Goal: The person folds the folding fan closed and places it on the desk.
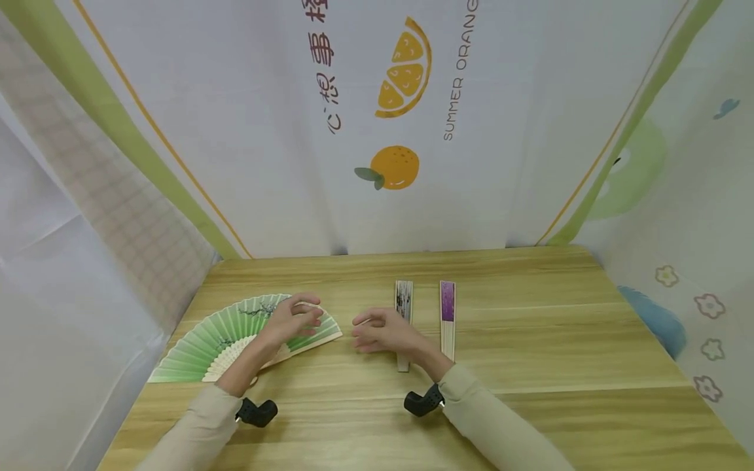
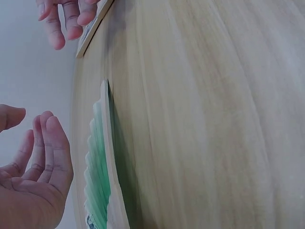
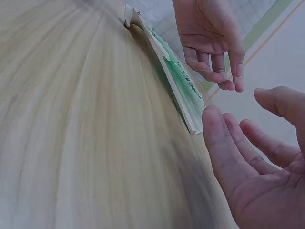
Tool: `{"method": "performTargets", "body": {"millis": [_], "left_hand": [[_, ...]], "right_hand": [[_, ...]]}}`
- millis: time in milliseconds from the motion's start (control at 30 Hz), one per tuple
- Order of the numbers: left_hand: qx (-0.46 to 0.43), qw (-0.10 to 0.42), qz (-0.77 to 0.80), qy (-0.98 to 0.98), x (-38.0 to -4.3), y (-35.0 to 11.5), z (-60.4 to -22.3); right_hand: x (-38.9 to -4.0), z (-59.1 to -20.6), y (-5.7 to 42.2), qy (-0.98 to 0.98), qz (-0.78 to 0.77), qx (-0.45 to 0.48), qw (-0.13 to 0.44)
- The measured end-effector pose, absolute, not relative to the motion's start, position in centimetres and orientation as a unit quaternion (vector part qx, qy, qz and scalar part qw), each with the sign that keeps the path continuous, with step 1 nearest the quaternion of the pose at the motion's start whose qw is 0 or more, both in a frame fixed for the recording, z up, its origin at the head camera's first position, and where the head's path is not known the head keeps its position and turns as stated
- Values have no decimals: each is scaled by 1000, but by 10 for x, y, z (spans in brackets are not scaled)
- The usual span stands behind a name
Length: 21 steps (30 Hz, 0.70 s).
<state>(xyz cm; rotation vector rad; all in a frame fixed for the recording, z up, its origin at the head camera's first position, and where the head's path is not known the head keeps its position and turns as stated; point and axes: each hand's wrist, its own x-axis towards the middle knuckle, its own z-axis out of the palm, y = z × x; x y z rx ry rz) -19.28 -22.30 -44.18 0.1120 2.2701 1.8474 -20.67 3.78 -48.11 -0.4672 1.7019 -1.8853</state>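
A green folding fan (image 1: 200, 343) with a dark branch print lies spread out on the left of the table. My left hand (image 1: 292, 320) hovers over its right part, fingers loosely bent and holding nothing. Facing it, my right hand (image 1: 389, 331) is held above the table with relaxed fingers and nothing in them. Behind the right hand lies a folded fan with a grey and black pattern (image 1: 404, 294), partly covered by that hand. A second folded fan, purple with pale ribs (image 1: 448, 304), lies to its right. Both wrist views show the two palms turned toward each other.
The wooden table (image 1: 530, 340) is bounded at the back by a white curtain (image 1: 283, 196) with orange prints. More printed cloth (image 1: 660, 229) hangs along the right side. A black wrist device (image 1: 257, 413) sits below each hand.
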Motion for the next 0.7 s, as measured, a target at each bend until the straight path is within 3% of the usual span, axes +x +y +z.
{"method": "performTargets", "body": {"millis": [700], "left_hand": [[59,110,602,788,-182,-264,-442]], "right_hand": [[-196,-492,21,596,-733,-150,291]]}}
